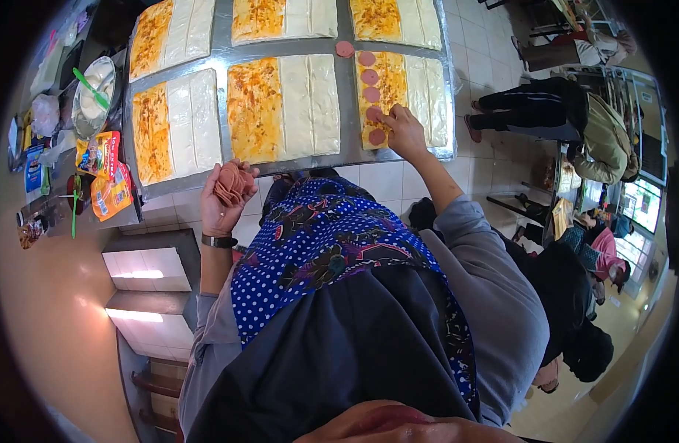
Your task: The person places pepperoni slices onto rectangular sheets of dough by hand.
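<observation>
A stack of thin round meat slices (232,184) rests in my left hand (218,205), its fingers curled around them at the table's near edge. My right hand (407,133) reaches over the near right dough sheet (426,96), its fingertips on a meat slice (374,114) in the orange sauce. Several slices lie in a column down that sauced strip, and another slice (345,49) lies on the metal table (347,96) just left of the sheet. Other dough sheets, such as the near middle one (310,103), carry orange sauce on their left part and no slices.
At the left are a bowl of white cream (96,96) with a green utensil, an orange-and-red packet (112,193) and a green-handled tool (75,210). People stand at the right, one in an olive top (605,140), another in black (535,288) close beside me.
</observation>
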A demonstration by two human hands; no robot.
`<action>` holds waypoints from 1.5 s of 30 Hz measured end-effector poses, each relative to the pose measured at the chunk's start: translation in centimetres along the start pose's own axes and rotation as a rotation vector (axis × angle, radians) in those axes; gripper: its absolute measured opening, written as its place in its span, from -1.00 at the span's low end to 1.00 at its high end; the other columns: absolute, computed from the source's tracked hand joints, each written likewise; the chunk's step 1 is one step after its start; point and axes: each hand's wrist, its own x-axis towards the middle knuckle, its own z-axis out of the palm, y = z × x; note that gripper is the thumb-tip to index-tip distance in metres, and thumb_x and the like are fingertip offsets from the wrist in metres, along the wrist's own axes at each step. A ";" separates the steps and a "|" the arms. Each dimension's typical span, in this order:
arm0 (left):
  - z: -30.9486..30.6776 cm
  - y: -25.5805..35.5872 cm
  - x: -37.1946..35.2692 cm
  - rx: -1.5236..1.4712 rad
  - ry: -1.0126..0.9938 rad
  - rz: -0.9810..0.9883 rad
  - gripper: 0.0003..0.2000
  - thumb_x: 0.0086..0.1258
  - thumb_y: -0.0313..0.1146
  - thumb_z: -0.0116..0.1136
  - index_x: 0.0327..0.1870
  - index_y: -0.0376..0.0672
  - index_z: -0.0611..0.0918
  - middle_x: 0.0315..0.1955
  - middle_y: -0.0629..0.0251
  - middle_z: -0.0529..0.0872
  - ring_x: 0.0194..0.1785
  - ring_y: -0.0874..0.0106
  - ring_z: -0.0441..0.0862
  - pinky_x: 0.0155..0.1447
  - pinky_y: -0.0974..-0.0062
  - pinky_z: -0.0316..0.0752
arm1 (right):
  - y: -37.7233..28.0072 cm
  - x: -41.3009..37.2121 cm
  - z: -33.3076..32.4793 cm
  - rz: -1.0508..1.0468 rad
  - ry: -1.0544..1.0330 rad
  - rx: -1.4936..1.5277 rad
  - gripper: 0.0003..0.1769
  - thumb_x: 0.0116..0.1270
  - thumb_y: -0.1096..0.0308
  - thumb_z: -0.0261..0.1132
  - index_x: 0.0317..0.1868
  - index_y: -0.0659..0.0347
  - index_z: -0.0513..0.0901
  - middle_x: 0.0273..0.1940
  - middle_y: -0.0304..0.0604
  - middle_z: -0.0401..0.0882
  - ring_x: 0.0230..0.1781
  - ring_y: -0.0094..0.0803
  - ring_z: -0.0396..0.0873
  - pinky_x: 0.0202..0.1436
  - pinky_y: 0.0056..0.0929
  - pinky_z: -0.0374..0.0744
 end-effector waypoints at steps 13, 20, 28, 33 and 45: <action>0.2 0.0 -0.1 0.011 -0.014 0.014 -0.60 0.49 -0.06 -0.13 0.08 -0.22 0.46 -0.02 0.13 0.55 0.14 0.14 0.50 -0.02 0.24 0.59 | 0.5 4.6 0.1 0.063 -0.010 -0.033 -0.60 0.03 0.44 0.27 -0.04 0.01 0.65 -0.19 -0.15 0.41 -0.07 -0.22 0.47 -0.08 -0.27 0.54; 0.6 -0.2 0.0 0.030 0.003 0.017 -0.59 0.51 -0.05 -0.20 0.06 -0.22 0.47 -0.07 0.14 0.56 0.12 0.15 0.52 -0.02 0.27 0.59 | 1.5 7.4 0.3 0.101 0.040 -0.050 -0.58 0.01 0.46 0.27 -0.03 0.01 0.64 -0.16 -0.15 0.42 -0.05 -0.19 0.46 -0.03 -0.27 0.55; 0.4 -0.4 0.4 0.004 -0.010 0.020 -0.59 0.51 -0.05 -0.20 0.07 -0.22 0.47 -0.09 0.14 0.57 0.12 0.17 0.53 0.00 0.27 0.59 | 1.9 10.2 0.1 0.117 0.060 -0.049 -0.56 0.01 0.45 0.28 -0.02 0.00 0.64 -0.14 -0.15 0.41 -0.03 -0.19 0.45 -0.02 -0.26 0.55; 0.4 -0.4 0.2 -0.012 0.001 0.043 -0.59 0.51 -0.05 -0.20 0.06 -0.22 0.47 -0.08 0.14 0.57 0.11 0.17 0.53 0.00 0.27 0.58 | 2.5 13.1 0.9 0.036 0.131 -0.096 -0.71 0.05 0.37 0.28 -0.15 0.03 0.68 -0.17 -0.15 0.44 -0.05 -0.19 0.47 -0.03 -0.26 0.55; -1.2 -0.9 -1.8 -0.154 0.021 0.120 -0.59 0.49 -0.06 -0.14 0.05 -0.26 0.48 -0.08 0.13 0.57 0.13 0.14 0.52 0.01 0.23 0.61 | -1.6 22.1 3.4 0.322 -0.129 -0.141 -0.66 0.18 0.17 0.20 -0.07 0.11 0.63 0.00 0.00 0.57 0.05 -0.07 0.53 0.05 -0.20 0.55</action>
